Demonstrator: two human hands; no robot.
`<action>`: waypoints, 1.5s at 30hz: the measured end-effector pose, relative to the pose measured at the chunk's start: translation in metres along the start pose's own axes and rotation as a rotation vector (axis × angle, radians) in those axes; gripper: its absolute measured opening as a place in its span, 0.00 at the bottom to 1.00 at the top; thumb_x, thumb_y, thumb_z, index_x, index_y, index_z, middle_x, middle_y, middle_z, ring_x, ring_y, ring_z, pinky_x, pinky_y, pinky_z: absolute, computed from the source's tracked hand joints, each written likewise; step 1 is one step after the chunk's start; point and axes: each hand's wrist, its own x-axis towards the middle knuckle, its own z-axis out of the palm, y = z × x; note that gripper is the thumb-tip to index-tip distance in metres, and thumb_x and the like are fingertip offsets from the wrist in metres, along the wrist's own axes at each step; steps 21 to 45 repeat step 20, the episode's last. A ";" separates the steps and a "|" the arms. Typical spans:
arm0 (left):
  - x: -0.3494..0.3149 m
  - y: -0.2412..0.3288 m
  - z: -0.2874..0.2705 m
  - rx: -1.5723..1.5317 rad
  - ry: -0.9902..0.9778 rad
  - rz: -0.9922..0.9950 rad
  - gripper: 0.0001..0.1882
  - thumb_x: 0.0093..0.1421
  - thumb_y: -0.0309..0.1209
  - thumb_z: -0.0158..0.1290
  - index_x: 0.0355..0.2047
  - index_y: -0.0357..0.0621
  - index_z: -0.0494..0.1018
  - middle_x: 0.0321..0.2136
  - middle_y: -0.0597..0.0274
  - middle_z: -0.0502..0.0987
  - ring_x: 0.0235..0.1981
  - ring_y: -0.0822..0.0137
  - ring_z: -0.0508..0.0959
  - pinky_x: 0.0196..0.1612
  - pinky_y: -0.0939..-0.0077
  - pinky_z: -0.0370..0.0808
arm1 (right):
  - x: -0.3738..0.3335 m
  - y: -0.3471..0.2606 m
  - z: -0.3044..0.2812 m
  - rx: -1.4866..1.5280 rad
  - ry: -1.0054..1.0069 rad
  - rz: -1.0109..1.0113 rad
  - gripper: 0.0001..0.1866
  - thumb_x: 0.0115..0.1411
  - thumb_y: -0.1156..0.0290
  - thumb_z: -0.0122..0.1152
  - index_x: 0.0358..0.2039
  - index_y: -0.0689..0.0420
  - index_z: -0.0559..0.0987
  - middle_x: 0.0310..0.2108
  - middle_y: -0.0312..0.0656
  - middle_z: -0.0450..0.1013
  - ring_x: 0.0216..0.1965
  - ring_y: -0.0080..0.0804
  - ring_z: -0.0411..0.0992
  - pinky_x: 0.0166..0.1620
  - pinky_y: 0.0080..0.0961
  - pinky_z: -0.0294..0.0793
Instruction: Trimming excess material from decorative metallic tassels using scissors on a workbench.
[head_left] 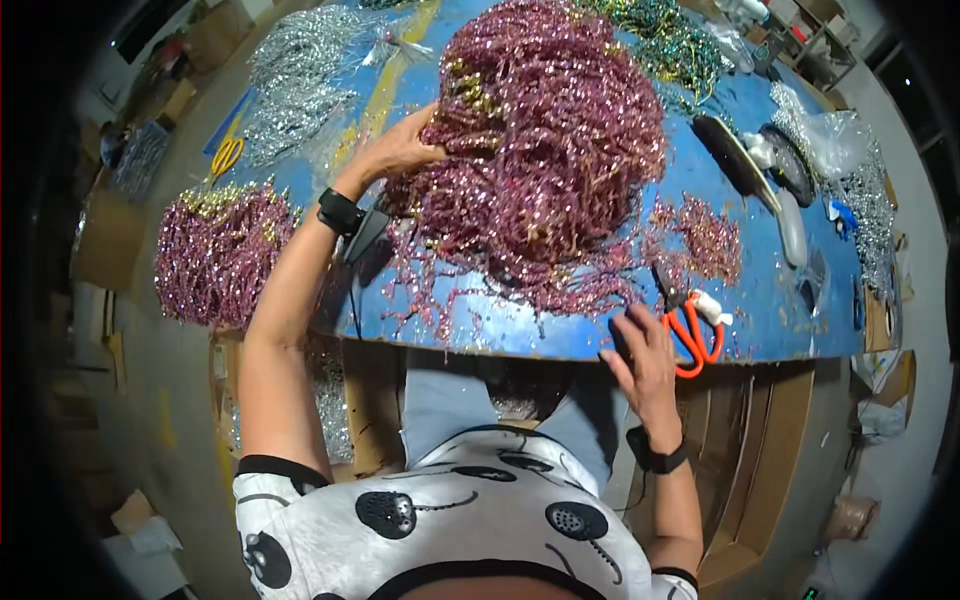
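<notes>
A big heap of shiny pink tinsel garland (560, 140) is piled on the blue table (600, 335) in front of me, with gold bits at its upper left. My left hand (400, 150) grips the heap's left side, thumb showing and the other fingers partly buried in the strands. My right hand (645, 355) is by the table's near edge, fingers apart and holding nothing. Just beside it lie scissors with orange handles (695, 340), a white wrap on one handle. Loose pink strands (430, 290) trail along the front, and a small clump of pink scraps (710, 238) lies to the right.
Another pink bundle (220, 255) hangs over the left edge. Silver tinsel (305, 70) and yellow-handled scissors (228, 155) are at the far left. Green tinsel (670, 50) lies at the back. A long brush (730, 155) and a black round object (790, 165) lie at the right.
</notes>
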 end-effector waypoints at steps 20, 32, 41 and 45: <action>-0.019 0.080 0.075 0.750 0.374 0.591 0.30 0.51 0.19 0.52 0.52 0.69 0.72 0.48 0.66 0.70 0.54 0.64 0.68 0.52 0.63 0.62 | 0.065 0.014 0.022 0.084 0.081 -0.067 0.15 0.53 0.69 0.65 0.43 0.54 0.79 0.47 0.46 0.71 0.48 0.45 0.69 0.52 0.40 0.64; -0.019 0.080 0.075 0.750 0.374 0.591 0.30 0.51 0.19 0.52 0.52 0.69 0.72 0.48 0.66 0.70 0.54 0.64 0.68 0.52 0.63 0.62 | 0.065 0.014 0.022 0.084 0.081 -0.067 0.15 0.53 0.69 0.65 0.43 0.54 0.79 0.47 0.46 0.71 0.48 0.45 0.69 0.52 0.40 0.64; -0.019 0.080 0.075 0.750 0.374 0.591 0.30 0.51 0.19 0.52 0.52 0.69 0.72 0.48 0.66 0.70 0.54 0.64 0.68 0.52 0.63 0.62 | 0.065 0.014 0.022 0.084 0.081 -0.067 0.15 0.53 0.69 0.65 0.43 0.54 0.79 0.47 0.46 0.71 0.48 0.45 0.69 0.52 0.40 0.64; -0.019 0.080 0.075 0.750 0.374 0.591 0.30 0.51 0.19 0.52 0.52 0.69 0.72 0.48 0.66 0.70 0.54 0.64 0.68 0.52 0.63 0.62 | 0.065 0.014 0.022 0.084 0.081 -0.067 0.15 0.53 0.69 0.65 0.43 0.54 0.79 0.47 0.46 0.71 0.48 0.45 0.69 0.52 0.40 0.64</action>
